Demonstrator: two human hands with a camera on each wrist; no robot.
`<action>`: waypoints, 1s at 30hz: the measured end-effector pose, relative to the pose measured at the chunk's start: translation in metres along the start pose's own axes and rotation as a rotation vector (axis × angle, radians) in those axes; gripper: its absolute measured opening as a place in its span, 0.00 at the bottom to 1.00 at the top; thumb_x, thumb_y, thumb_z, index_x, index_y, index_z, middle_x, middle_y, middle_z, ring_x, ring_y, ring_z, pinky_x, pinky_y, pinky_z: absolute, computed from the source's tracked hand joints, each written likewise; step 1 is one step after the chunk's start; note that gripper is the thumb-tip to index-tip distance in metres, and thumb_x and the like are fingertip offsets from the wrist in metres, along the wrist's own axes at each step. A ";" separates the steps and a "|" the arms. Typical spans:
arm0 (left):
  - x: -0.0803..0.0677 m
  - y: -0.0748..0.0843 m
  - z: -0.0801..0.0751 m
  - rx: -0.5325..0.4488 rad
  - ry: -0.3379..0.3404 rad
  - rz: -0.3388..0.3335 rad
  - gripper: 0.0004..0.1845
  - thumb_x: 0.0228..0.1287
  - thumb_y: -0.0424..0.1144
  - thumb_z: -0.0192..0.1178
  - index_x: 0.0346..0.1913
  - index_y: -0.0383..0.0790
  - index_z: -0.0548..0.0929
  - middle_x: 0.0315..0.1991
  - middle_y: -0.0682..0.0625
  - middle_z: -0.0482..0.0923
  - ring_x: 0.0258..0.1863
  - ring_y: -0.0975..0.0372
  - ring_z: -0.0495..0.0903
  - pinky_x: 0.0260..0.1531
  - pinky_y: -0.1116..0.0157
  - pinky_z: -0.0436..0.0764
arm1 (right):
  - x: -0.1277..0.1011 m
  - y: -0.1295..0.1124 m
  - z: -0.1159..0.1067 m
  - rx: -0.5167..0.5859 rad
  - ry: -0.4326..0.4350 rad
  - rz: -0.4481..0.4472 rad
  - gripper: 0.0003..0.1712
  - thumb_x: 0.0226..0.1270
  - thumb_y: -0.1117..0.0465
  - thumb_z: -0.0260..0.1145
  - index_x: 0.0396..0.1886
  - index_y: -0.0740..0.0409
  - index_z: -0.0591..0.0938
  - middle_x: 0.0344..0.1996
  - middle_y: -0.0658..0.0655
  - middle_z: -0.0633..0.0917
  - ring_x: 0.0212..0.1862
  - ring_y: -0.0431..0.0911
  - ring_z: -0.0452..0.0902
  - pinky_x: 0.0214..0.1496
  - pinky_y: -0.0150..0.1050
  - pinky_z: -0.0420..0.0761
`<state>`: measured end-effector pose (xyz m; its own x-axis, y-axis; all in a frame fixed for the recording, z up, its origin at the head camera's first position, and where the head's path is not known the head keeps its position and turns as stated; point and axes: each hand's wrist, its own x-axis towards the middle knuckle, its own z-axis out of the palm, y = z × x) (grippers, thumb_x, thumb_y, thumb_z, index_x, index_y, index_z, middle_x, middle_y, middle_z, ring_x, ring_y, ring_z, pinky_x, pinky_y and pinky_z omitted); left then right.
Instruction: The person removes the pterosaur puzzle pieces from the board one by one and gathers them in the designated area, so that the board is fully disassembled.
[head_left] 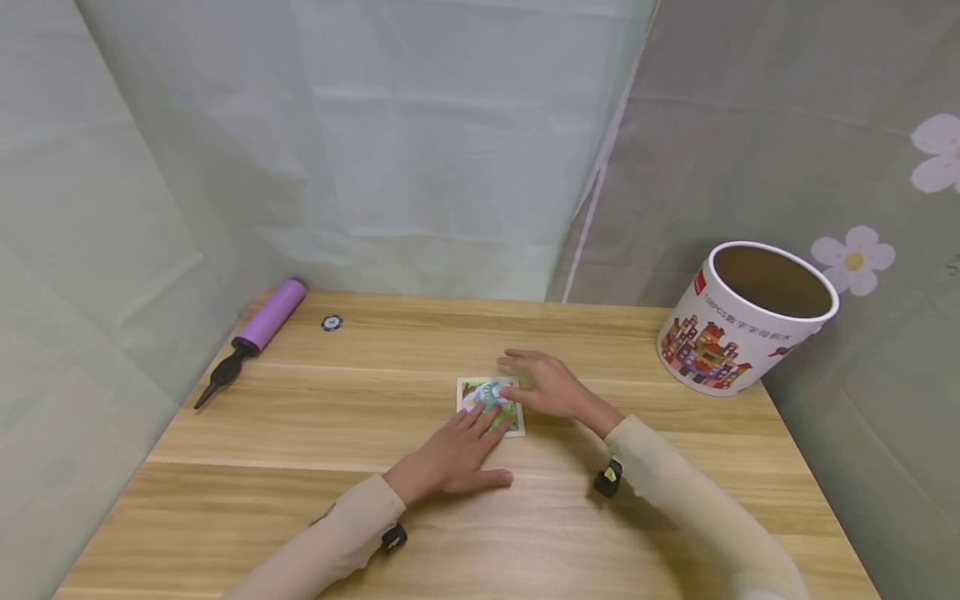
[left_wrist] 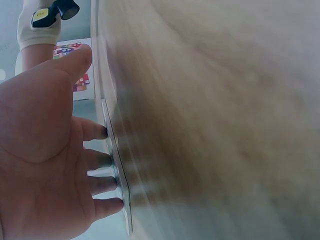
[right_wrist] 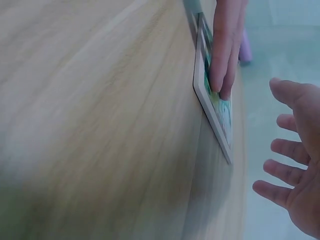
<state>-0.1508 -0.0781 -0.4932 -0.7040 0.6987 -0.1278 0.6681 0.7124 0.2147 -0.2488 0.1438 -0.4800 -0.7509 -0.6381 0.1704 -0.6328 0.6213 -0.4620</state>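
A small square picture board [head_left: 483,390] with a pale border and a colourful printed picture lies flat on the wooden table [head_left: 315,417]. The fingertips of my left hand [head_left: 461,454] rest on its near part, fingers straight and spread, thumb out to the side. In the left wrist view, that hand [left_wrist: 40,150] has its palm raised off the tabletop. My right hand [head_left: 551,385] is at the board's right side, fingers relaxed. The right wrist view shows this hand [right_wrist: 300,155] apart from the board [right_wrist: 214,120], holding nothing.
At the back right stands a large white bucket [head_left: 693,354] with printed blocks on its side. A purple hand pump [head_left: 273,317] with a black nozzle lies along the left edge, near a dark round chip [head_left: 332,322]. Hanging cloth [head_left: 450,150] closes off the back and sides.
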 end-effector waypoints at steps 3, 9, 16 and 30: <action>0.002 0.001 -0.001 0.000 -0.016 -0.007 0.46 0.74 0.69 0.46 0.81 0.39 0.57 0.81 0.37 0.48 0.80 0.41 0.46 0.77 0.44 0.53 | 0.006 -0.001 0.003 0.005 -0.014 -0.023 0.31 0.72 0.47 0.68 0.68 0.57 0.79 0.69 0.64 0.76 0.71 0.57 0.71 0.73 0.56 0.69; 0.001 0.001 -0.004 0.011 -0.025 0.014 0.45 0.74 0.67 0.48 0.81 0.38 0.57 0.81 0.36 0.49 0.80 0.41 0.48 0.77 0.45 0.55 | 0.020 -0.002 0.011 0.036 -0.035 -0.067 0.27 0.71 0.51 0.69 0.65 0.58 0.81 0.64 0.60 0.82 0.68 0.54 0.76 0.71 0.52 0.73; 0.000 -0.001 -0.004 0.019 -0.025 0.027 0.45 0.74 0.66 0.49 0.81 0.38 0.57 0.81 0.37 0.49 0.80 0.42 0.48 0.76 0.44 0.57 | 0.035 -0.002 0.021 0.060 -0.033 -0.076 0.22 0.70 0.53 0.71 0.59 0.57 0.86 0.57 0.56 0.86 0.60 0.50 0.82 0.62 0.48 0.81; 0.001 -0.001 -0.002 0.000 -0.045 0.001 0.46 0.73 0.67 0.49 0.81 0.39 0.57 0.82 0.38 0.48 0.81 0.44 0.47 0.77 0.45 0.55 | 0.056 -0.007 0.039 0.048 -0.095 -0.071 0.19 0.65 0.51 0.76 0.52 0.53 0.90 0.43 0.50 0.88 0.44 0.40 0.81 0.46 0.38 0.82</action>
<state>-0.1526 -0.0783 -0.4912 -0.6914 0.7020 -0.1710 0.6691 0.7114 0.2148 -0.2790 0.0860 -0.5013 -0.6819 -0.7213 0.1216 -0.6721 0.5523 -0.4932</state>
